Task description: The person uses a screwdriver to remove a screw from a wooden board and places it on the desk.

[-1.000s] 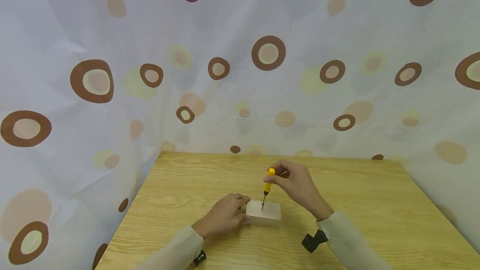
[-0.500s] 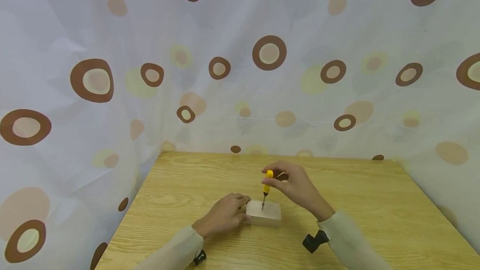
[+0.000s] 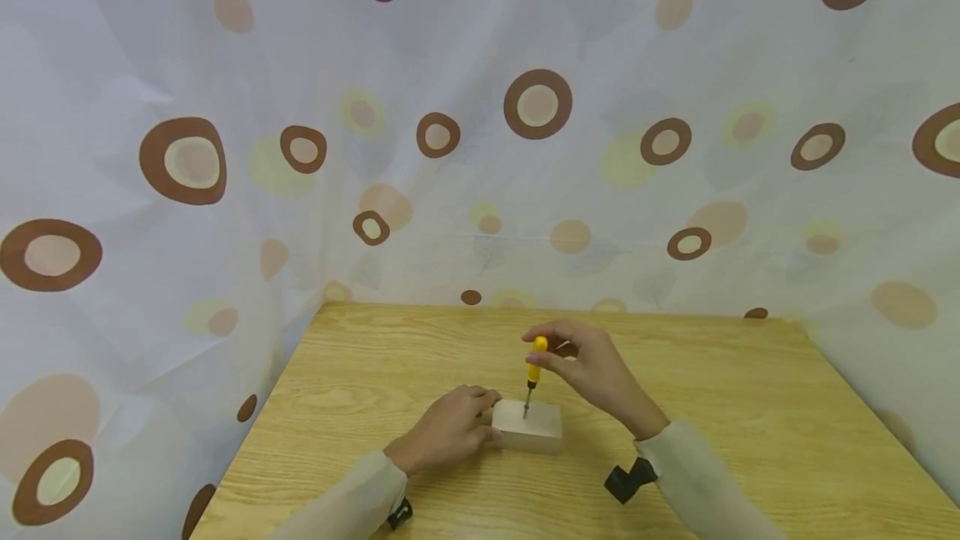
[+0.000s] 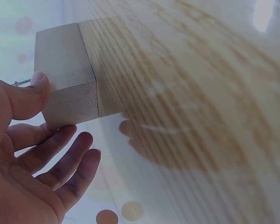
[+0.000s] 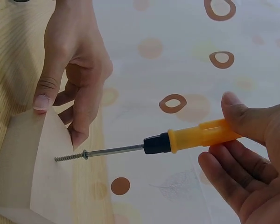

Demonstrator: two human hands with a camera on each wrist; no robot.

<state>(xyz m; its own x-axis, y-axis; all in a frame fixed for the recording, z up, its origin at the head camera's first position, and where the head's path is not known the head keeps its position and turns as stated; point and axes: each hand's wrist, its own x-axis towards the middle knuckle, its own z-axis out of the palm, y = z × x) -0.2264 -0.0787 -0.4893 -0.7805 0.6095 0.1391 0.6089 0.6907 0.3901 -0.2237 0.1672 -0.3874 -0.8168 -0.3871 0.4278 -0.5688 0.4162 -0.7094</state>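
Observation:
A pale wooden block [image 3: 528, 440] lies on the table, and my left hand [image 3: 446, 432] holds its left end between thumb and fingers. In the left wrist view the thumb [image 4: 30, 97] presses one edge while the fingertips touch the adjoining side. A threaded screw [image 5: 69, 157] stands in the block's top face, much of its thread exposed. The screwdriver [image 5: 191, 139] meets the screw head, its shaft nearly in line with it. My right hand [image 3: 596, 369] pinches the yellow handle near its top end between thumb and fingers; the index finger is partly hidden in the right wrist view.
The wood-grain table [image 3: 750, 423] spreads around both hands. A white sheet with brown and beige dots [image 3: 480, 173] hangs behind the table and along its sides. Each wrist carries a black camera mount, such as the right one [image 3: 628, 482].
My right hand's fingers have shifted slightly leftward around the screwdriver handle, the index fingertip now reaching past it. The left hand and the block stay in place.

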